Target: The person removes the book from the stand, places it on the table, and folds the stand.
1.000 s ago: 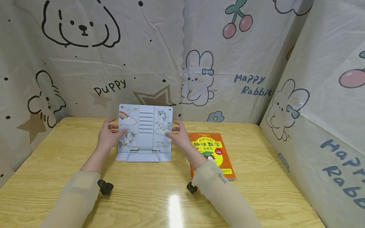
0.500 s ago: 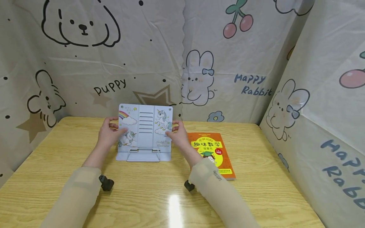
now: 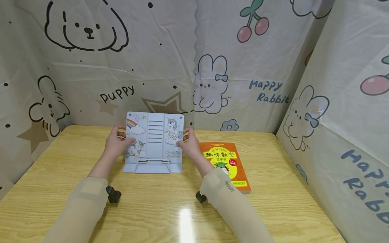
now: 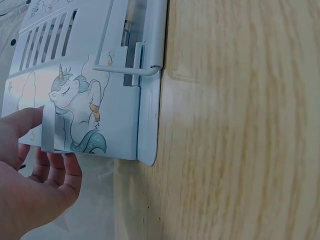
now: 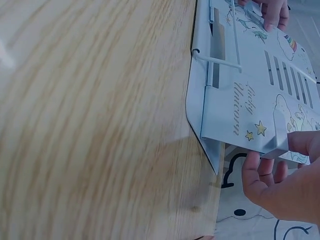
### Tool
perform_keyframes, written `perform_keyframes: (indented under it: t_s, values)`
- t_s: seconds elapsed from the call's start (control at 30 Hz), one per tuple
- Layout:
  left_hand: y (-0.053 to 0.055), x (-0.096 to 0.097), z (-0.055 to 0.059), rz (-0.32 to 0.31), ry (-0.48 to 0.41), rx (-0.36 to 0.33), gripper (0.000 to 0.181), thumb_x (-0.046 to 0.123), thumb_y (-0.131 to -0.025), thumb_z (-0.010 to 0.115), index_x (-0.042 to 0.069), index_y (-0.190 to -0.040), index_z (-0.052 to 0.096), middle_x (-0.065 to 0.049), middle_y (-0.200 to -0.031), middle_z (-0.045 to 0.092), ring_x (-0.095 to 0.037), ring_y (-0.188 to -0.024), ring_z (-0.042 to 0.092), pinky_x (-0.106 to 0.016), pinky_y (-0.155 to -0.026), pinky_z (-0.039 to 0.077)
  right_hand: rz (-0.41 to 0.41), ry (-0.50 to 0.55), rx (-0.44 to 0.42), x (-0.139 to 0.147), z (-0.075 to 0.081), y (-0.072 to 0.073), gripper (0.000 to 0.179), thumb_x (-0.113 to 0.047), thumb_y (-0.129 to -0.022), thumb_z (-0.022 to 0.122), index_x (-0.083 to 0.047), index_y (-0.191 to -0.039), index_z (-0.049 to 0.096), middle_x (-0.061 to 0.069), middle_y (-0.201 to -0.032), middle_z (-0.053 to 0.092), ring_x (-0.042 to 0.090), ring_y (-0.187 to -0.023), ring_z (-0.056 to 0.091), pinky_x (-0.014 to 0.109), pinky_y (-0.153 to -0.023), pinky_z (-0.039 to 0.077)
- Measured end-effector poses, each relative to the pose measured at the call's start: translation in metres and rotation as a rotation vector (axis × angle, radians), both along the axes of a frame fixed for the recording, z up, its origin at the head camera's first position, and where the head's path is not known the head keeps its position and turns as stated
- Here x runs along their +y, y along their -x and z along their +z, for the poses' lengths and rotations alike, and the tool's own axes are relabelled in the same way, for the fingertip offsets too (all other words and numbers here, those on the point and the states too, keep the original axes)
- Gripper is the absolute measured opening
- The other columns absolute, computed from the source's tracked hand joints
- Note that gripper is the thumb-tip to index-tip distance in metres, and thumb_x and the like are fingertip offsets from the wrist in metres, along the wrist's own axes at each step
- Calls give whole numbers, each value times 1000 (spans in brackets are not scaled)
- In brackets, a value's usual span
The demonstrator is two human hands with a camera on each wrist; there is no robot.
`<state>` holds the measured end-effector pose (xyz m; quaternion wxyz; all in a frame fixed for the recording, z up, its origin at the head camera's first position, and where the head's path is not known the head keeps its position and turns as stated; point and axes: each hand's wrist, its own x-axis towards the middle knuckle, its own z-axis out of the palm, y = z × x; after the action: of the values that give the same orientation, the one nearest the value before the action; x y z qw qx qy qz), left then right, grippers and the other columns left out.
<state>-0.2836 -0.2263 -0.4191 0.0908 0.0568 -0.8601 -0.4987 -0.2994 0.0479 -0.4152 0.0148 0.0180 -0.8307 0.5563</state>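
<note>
A pale blue book stand (image 3: 155,150) with unicorn pictures is held by both hands at the far side of the desk (image 3: 158,209), left of the middle. Its panel is tilted back, with the wire rest (image 4: 127,70) and the low front ledge (image 4: 148,125) turned to the near side.

The step in hand is judged to be the steadying or positioning of the stand by its two sides. From such a grip, any move would seem to call for both edges to be guided evenly, so that the panel is not twisted.

The left edge is pinched by the left hand (image 3: 115,143), with the thumb laid on the front beside a page clip (image 4: 48,127) and the other fingers curled at the edge. The right edge is gripped in the same way by the right hand (image 3: 190,145), its thumb close to a second clip (image 5: 280,135). Only a narrow gap, filled by the panel, is left between thumb and fingers. How much weight is borne by the desk cannot be told, since the back of the stand is hidden.

An orange book (image 3: 226,165) is laid flat to the right, cover up (its near left part is crossed by the right forearm), and is touched by no fingers.
</note>
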Motion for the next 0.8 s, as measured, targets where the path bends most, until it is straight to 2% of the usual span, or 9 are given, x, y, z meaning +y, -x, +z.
perform_keyframes:
  t_s: [0.23,0.8]
  values:
    - [1,-1,-2,-27,-2,10,57,18,-86,68,5,-131,36,-14,-106,46,-24,-92,45,-22,-68,43,18,-9,-13,0,0,1,41,0,-84,66,-13,-113,41,9,-93,47,19,-81,46,21,-59,41]
    - [-1,2,1,-22,-6,-8,57,17,-88,67,5,-132,34,-14,-107,44,-25,-94,43,-25,-70,42,33,-24,-31,2,2,3,41,1,-84,66,-12,-114,40,13,-97,48,20,-83,47,22,-59,41]
